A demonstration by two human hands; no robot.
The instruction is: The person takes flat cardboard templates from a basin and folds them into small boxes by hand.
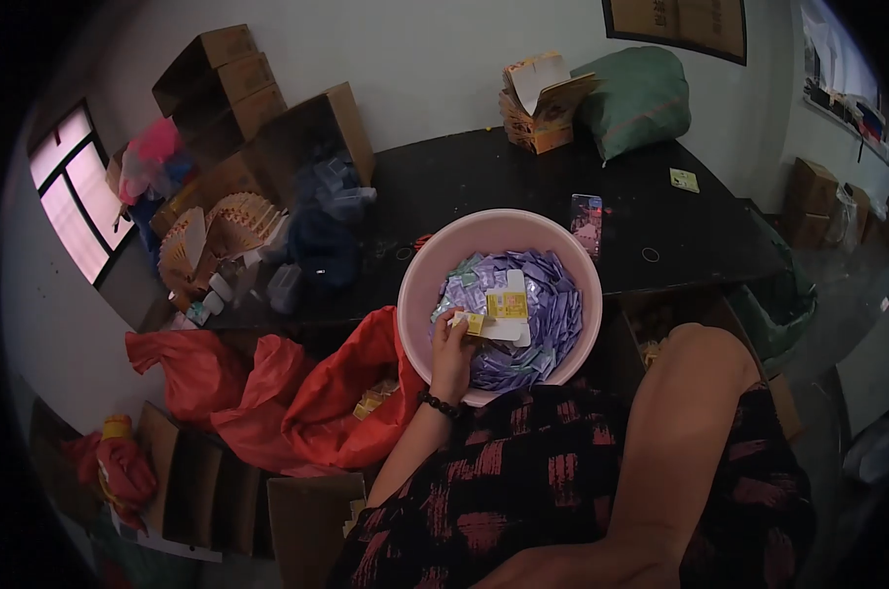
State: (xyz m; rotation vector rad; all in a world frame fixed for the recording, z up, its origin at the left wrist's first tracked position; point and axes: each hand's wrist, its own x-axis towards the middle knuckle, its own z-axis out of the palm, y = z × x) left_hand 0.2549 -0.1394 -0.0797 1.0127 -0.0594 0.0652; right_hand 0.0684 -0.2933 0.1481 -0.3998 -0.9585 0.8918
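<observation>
My left hand point(451, 355), with dark beads at the wrist, reaches over the pink basin point(412, 257). Its fingers are closed on a small yellow-and-white carton point(472, 322). Beside that lies an unfolded yellow-and-white carton point(507, 304), resting on many small purple sachets point(557, 304); a few sachets are green. Whether my fingers also touch the unfolded carton, I cannot tell. My right arm is bent with the elbow forward, and its forearm runs back toward me. Only part of my right hand point(572, 567) shows at the bottom edge, its fingers hidden.
On the black table point(444, 177) are a phone point(587, 224), stacked fans point(538, 108), a green sack point(646, 98) and a yellow packet point(684, 180). Red bags point(351, 368) and cardboard boxes point(312, 530) stand along the near left. An open box point(695, 304) is at right.
</observation>
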